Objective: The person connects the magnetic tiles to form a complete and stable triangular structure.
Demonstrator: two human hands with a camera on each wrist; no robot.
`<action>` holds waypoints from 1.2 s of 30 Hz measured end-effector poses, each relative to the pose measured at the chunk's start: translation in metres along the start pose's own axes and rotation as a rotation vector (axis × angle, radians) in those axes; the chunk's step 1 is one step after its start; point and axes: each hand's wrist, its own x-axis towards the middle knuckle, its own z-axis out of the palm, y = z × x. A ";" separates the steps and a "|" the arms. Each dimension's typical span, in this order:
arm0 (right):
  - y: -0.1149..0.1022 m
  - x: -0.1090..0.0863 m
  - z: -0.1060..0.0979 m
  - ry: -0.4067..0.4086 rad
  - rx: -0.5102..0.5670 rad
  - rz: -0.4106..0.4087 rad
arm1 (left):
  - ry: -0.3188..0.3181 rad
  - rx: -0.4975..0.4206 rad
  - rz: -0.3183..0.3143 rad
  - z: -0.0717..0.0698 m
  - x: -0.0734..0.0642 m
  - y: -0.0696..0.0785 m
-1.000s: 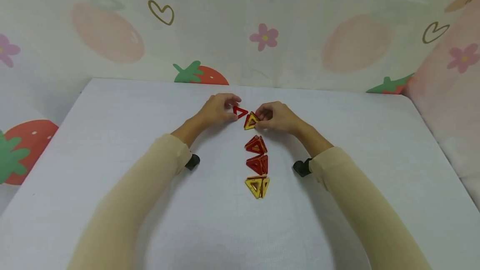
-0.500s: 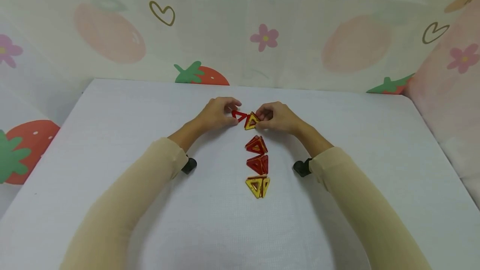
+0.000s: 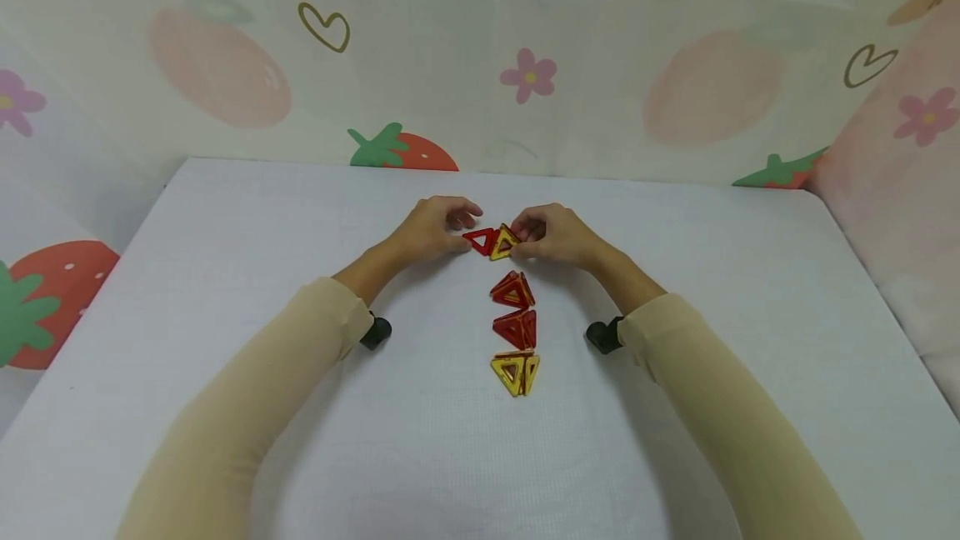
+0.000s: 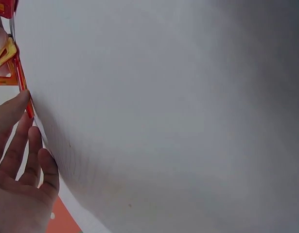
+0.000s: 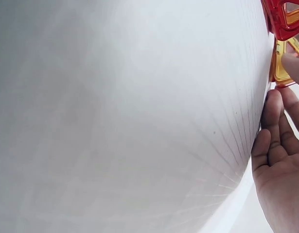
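Note:
A flat red triangular magnetic tile (image 3: 480, 239) lies on the table, its right edge against a small yellow-and-red pyramid of magnetic tiles (image 3: 505, 242). My left hand (image 3: 432, 229) is at the tile's left corner, the thumb touching it and the other fingers loosely bent, apart from the thumb. My right hand (image 3: 557, 235) holds the pyramid's right side between thumb and fingers. In the left wrist view the red tile (image 4: 24, 80) appears edge-on at the thumb. The right wrist view shows part of the yellow pyramid (image 5: 281, 65) beside the right thumb; its far side is hidden.
In a column nearer me stand two red pyramids, the upper one (image 3: 513, 290) and the lower one (image 3: 516, 329), then a yellow one (image 3: 510, 373). All rest on the white table (image 3: 420, 440). A patterned cloth (image 3: 585, 107) hangs behind the table's far edge.
My left hand has brought the red tile slightly toward me and lowered it flat against the pyramid; the thumb and fingers have loosened. My right hand has stayed in place.

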 end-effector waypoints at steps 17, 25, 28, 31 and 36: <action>0.001 0.001 0.000 -0.004 0.019 -0.004 | -0.006 -0.005 0.007 0.001 -0.001 0.005; 0.002 0.001 0.000 -0.001 0.015 0.011 | -0.001 -0.021 0.022 0.002 -0.002 0.007; 0.002 0.001 0.001 0.001 0.012 0.013 | 0.000 -0.028 0.020 0.003 -0.001 0.007; 0.002 0.001 0.001 0.004 0.004 0.009 | -0.002 -0.041 0.017 0.004 -0.001 0.008; 0.002 0.001 0.001 0.009 -0.002 -0.004 | -0.023 -0.059 0.009 0.005 0.001 0.010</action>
